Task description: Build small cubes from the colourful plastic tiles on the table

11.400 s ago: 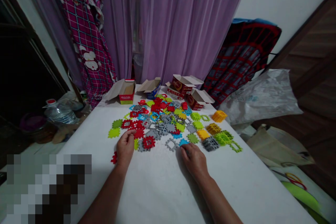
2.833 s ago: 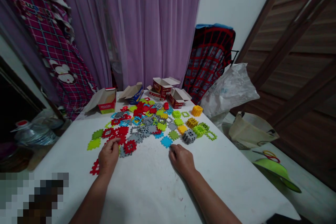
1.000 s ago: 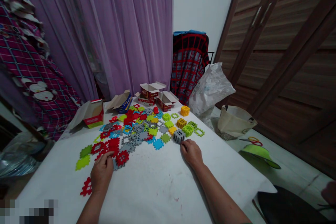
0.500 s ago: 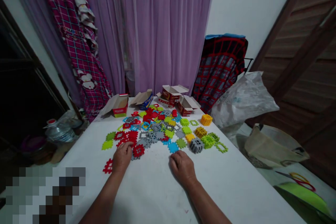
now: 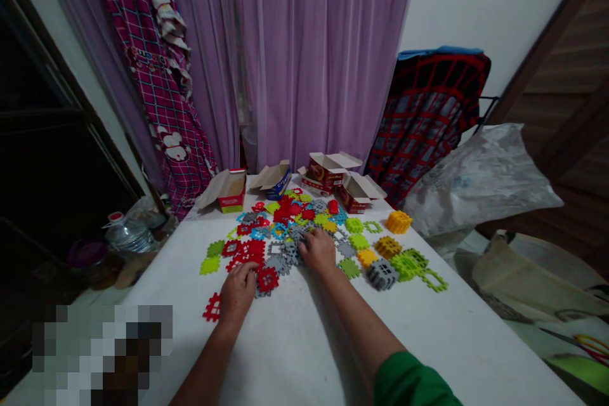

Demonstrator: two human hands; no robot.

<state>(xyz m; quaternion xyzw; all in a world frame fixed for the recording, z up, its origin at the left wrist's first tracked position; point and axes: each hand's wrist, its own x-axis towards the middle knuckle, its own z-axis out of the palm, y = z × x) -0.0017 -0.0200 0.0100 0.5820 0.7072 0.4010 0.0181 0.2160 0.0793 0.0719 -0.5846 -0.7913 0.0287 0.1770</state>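
Observation:
My left hand (image 5: 238, 292) rests on the white table with its fingers curled, beside a group of flat red interlocking plastic tiles (image 5: 255, 248). Anything it may hold is hidden. A loose red tile (image 5: 212, 307) lies to its left, and another red tile (image 5: 267, 279) lies just to its right. Over the grey tiles (image 5: 280, 264) in the middle of the pile is my right hand (image 5: 320, 252), its fingers bent down among them. What its fingertips grip cannot be made out.
Open cardboard boxes (image 5: 232, 195) line the far edge of the table (image 5: 285, 349). At the right are stacked tiles: a yellow stack (image 5: 398, 222), a grey block (image 5: 382, 274) and green tiles (image 5: 406, 265). A plastic bag (image 5: 485, 171) and a cloth bag (image 5: 514, 266) stand beyond the right edge.
My right hand has moved forward and left, from the near edge of the pile by the blue tiles onto the grey tiles. My left hand stays by the red tiles. The view has shifted slightly.

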